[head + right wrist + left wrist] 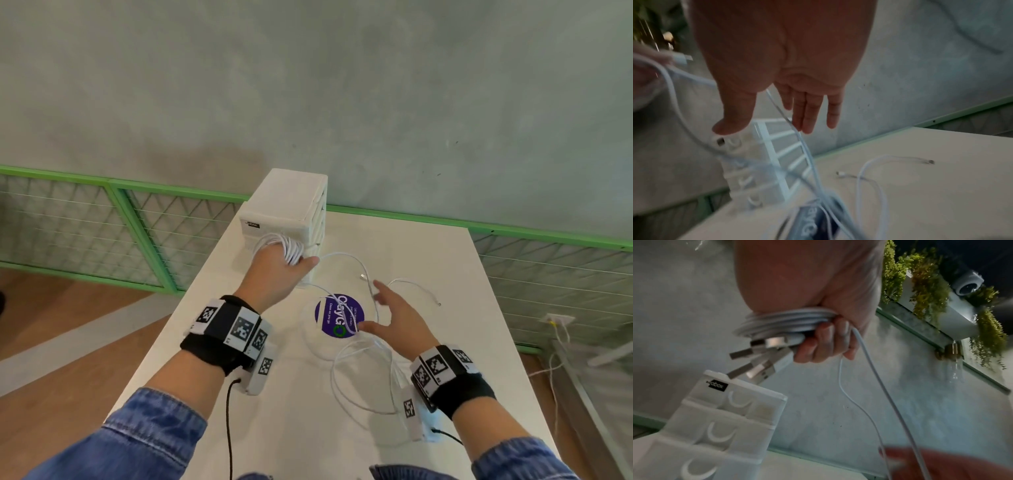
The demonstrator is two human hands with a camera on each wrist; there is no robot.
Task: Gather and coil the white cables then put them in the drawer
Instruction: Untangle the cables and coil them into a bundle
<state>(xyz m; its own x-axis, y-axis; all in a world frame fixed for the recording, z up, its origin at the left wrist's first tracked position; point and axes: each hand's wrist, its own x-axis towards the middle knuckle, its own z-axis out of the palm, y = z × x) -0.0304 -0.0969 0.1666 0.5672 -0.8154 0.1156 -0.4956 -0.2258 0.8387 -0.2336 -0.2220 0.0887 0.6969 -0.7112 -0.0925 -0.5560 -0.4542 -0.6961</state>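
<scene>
Denim sleeves and banded wrists sit closest, and beyond them the two hands work over the white tabletop. Her or his left hand has its fingers curled round a tight coil of white cable, held up against the front of the small white drawer unit; the left wrist view shows several USB plugs poking out of that bundle below the fingertips. One strand runs on from the coil down to the loose cables lying in loops on the tabletop, across the purple round sticker. The right hand hovers above those loops with fingers spread and straight; a strand passes by its fingertips, though the blur leaves it unclear whether it touches.

The step in hand looks like feeding the next length onto the coil. To do it well, the right hand should take the trailing strand near the coil and let it slide through light fingers, so each turn lies flat beside the last rather than crossing. The left grip needs to stay firm on plugs and loops alike, or the bundle may spring open. The far connector end could snag a loop, so draw slowly. All drawers I can see appear closed, so one must be opened first.
</scene>
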